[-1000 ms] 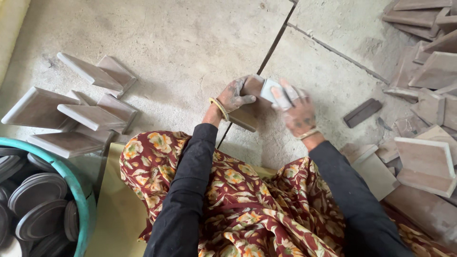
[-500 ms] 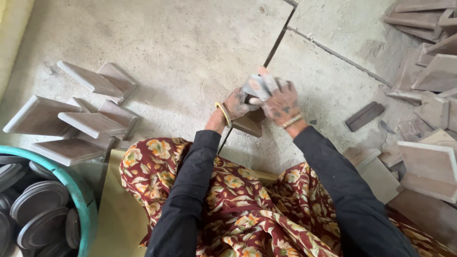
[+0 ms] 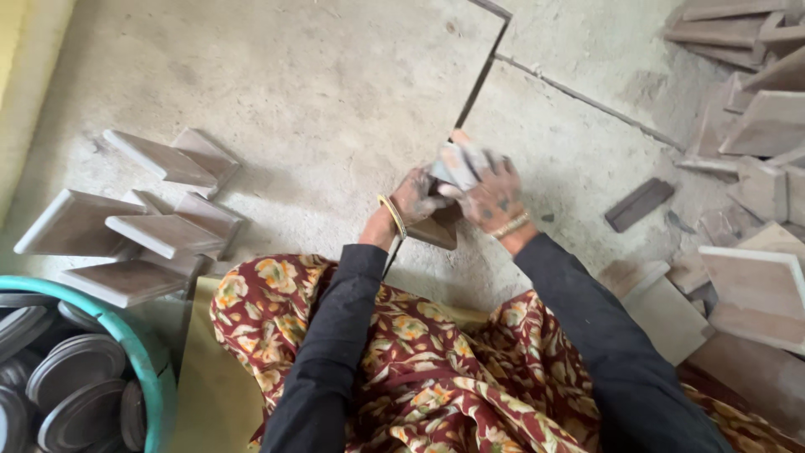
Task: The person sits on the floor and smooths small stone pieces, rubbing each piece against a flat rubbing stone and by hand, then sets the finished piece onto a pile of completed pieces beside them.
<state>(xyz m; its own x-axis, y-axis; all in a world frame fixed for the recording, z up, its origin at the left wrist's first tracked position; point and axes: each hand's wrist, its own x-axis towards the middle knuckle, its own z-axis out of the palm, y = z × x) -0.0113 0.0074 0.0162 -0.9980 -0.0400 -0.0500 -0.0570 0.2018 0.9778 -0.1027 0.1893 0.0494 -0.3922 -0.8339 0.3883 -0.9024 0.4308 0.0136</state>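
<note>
A brown clay tile piece [image 3: 438, 228] stands on the concrete floor in front of my lap, and my left hand [image 3: 414, 198] grips its near side. My right hand [image 3: 493, 195] is closed on a pale, blurred pad or cloth [image 3: 457, 164] pressed against the top of that piece. Both hands are smeared with dark dust and sit close together, touching over the piece. Black sleeves cover both arms, and a red flowered cloth [image 3: 419, 352] lies across my lap.
Angled clay corner pieces [image 3: 126, 226] lie in a group on the left. A teal tub [image 3: 126, 344] of dark round discs [image 3: 75, 377] sits at the lower left. More clay tiles [image 3: 755, 285] are stacked on the right, with a dark flat bar [image 3: 639, 204] beside them.
My hands have drawn closer together over the piece, and my right hand with the pale pad has moved left and up along it. The view has shifted slightly.
</note>
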